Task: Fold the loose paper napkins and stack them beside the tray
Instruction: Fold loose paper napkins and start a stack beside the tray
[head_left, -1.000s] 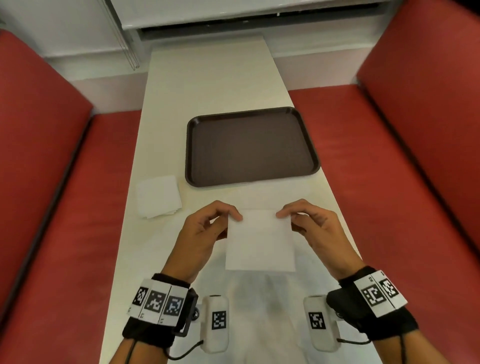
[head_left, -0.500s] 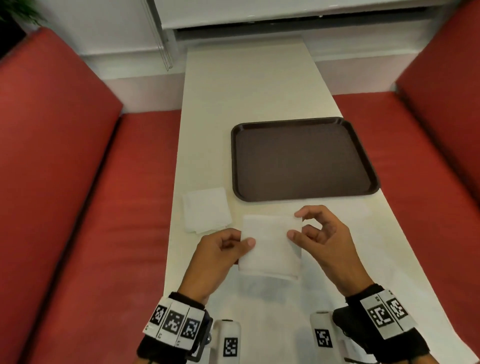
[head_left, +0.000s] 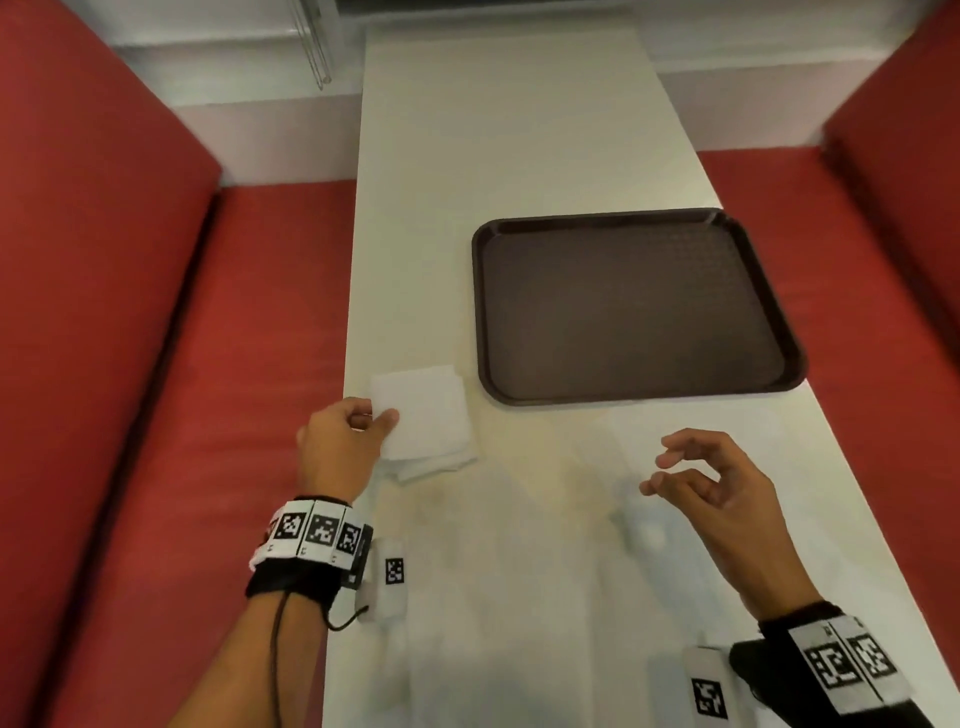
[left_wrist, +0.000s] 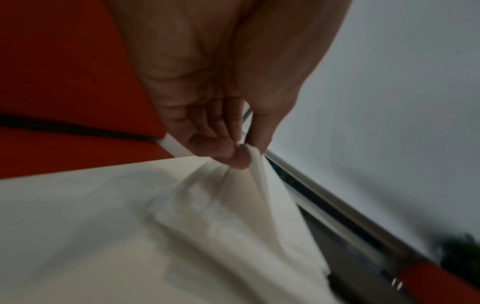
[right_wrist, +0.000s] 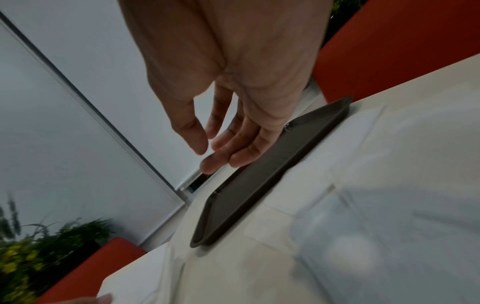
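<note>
1. The red padded benches flank a long, smooth, cream-coloured table.
2. The dark brown tray is a rounded rectangle with a raised rim and fine-textured floor, lying flat towards the table's right edge.
3. The folded napkin, soft white paper, sits over the small napkin stack just left of the tray's near corner.
4. My left hand pinches the napkin's left edge between thumb and curled fingers.
5. My right hand hovers above the table, fingers loosely spread, holding nothing.
</note>
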